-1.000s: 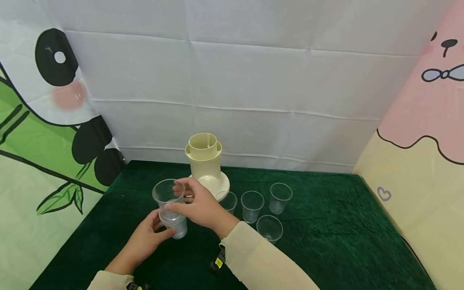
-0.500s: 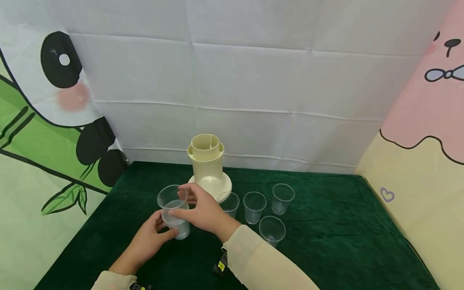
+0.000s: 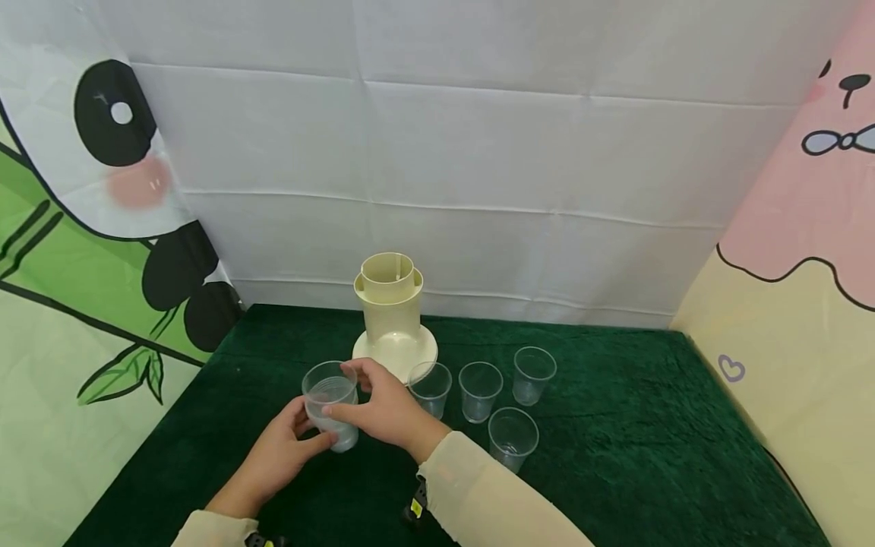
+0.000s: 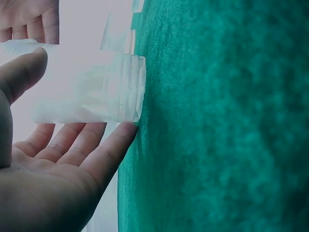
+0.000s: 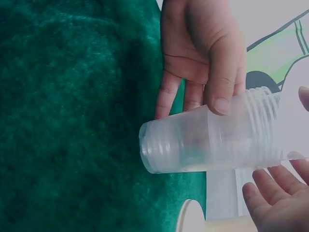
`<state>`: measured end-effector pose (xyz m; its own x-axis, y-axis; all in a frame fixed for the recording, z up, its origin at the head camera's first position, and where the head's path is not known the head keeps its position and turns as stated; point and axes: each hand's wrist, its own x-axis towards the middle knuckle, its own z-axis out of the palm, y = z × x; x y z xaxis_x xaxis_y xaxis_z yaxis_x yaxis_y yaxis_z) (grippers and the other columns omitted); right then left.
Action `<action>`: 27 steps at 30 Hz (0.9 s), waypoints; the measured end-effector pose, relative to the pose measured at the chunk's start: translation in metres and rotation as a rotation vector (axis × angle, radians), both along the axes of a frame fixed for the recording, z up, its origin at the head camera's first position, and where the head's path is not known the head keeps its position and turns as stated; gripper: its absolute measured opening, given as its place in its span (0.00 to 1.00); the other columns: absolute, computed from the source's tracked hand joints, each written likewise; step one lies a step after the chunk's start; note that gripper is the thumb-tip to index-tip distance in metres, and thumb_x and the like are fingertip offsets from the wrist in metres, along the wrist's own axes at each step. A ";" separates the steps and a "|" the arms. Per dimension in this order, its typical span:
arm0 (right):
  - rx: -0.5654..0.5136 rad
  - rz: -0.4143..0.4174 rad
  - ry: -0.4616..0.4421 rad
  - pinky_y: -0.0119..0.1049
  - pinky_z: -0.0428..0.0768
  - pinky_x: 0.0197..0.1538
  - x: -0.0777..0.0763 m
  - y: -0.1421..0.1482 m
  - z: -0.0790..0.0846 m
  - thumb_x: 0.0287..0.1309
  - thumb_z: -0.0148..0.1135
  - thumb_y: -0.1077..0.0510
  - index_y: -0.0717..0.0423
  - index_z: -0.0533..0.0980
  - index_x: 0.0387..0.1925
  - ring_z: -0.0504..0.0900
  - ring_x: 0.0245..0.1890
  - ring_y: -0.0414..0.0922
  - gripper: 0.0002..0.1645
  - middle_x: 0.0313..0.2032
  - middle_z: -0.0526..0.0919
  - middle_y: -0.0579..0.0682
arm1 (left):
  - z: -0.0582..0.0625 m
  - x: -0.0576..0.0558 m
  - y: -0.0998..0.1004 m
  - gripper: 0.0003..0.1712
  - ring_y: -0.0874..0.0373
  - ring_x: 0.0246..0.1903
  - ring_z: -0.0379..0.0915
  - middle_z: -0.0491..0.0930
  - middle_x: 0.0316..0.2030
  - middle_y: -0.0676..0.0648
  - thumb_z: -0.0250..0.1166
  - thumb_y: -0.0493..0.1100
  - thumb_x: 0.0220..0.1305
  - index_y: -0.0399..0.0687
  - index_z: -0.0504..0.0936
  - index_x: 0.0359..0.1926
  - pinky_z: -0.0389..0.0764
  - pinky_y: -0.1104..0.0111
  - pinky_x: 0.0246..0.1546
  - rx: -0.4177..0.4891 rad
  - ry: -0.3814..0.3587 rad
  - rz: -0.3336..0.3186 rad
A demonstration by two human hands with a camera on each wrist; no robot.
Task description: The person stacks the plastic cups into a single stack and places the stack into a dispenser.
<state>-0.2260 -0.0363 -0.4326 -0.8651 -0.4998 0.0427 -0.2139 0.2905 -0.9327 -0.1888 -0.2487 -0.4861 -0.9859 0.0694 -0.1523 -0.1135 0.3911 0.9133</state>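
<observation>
A stack of clear plastic cups stands upright on the green cloth, its base close against the cloth in the left wrist view. My left hand grips its lower part, thumb on the near side and fingers behind. My right hand holds the top plastic cup near its rim, with the thumb in front and fingers on the far side. This cup sits down inside the stack. Several ridged rims show close together in the right wrist view.
To the right stand several single clear cups, including a front one and a back one. Behind the hands is a cream cup holder on a round base. White sheeting rises at the table's back edge.
My right hand has lowered the top cup into the stack, and its rim now sits lower. The left hand keeps its grip on the stack. The single cups stay put.
</observation>
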 end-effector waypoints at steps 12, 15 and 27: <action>-0.017 0.016 -0.022 0.46 0.71 0.71 -0.002 -0.001 -0.012 0.62 0.74 0.44 0.43 0.70 0.69 0.74 0.62 0.35 0.37 0.63 0.75 0.34 | -0.002 0.000 0.000 0.48 0.36 0.72 0.62 0.65 0.73 0.34 0.73 0.49 0.65 0.43 0.57 0.76 0.72 0.42 0.64 0.013 0.011 -0.006; -0.008 0.017 -0.031 0.45 0.71 0.70 -0.002 0.000 -0.013 0.62 0.74 0.45 0.41 0.70 0.69 0.74 0.62 0.34 0.36 0.62 0.75 0.35 | -0.001 0.000 -0.001 0.48 0.37 0.72 0.62 0.65 0.73 0.34 0.73 0.49 0.64 0.43 0.57 0.76 0.72 0.42 0.65 0.027 0.012 -0.009; -0.023 0.022 -0.043 0.43 0.73 0.69 -0.002 0.005 -0.019 0.62 0.74 0.46 0.42 0.69 0.70 0.74 0.64 0.38 0.37 0.64 0.75 0.36 | -0.002 -0.001 -0.002 0.49 0.37 0.72 0.61 0.64 0.73 0.34 0.73 0.51 0.65 0.42 0.56 0.76 0.71 0.42 0.66 0.024 0.014 -0.013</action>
<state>-0.2276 -0.0317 -0.4515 -0.8551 -0.5182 0.0172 -0.1793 0.2644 -0.9476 -0.1894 -0.2511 -0.4883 -0.9869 0.0852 -0.1367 -0.0960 0.3703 0.9240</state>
